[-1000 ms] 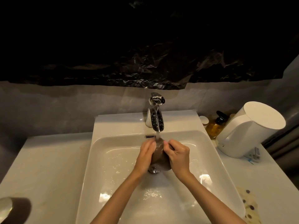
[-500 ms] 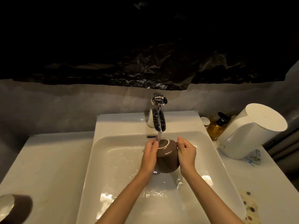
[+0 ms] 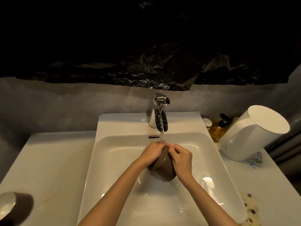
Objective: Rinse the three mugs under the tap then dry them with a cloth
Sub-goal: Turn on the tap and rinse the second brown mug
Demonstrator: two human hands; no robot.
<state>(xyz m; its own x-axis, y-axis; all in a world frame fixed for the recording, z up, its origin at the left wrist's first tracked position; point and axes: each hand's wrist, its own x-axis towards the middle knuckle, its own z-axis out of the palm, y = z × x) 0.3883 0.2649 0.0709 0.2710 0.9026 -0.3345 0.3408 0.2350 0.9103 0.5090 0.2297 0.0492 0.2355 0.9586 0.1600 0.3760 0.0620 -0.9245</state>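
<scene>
Brown mug (image 3: pixel 163 167) is held between your two hands over the basin of the white sink (image 3: pixel 105 160). Its base is tipped toward you and its upper end is hidden under your fingers. Your left hand (image 3: pixel 150 154) wraps it from the left, fingers curled over the top. Your right hand (image 3: pixel 182 158) grips it from the right in the same way, and the fingertips of both nearly meet. The stream of water (image 3: pixel 162 136) from the chrome tap (image 3: pixel 160 118) lands right where your fingers come together. A second mug (image 3: pixel 15 207), brown outside and pale inside, sits on the table (image 3: pixel 48 160) at your far left, cut by the frame's edge. On the table to your right stand a white jug (image 3: pixel 254 132), an amber pump bottle (image 3: pixel 219 128) and a small white jar (image 3: pixel 207 122).
</scene>
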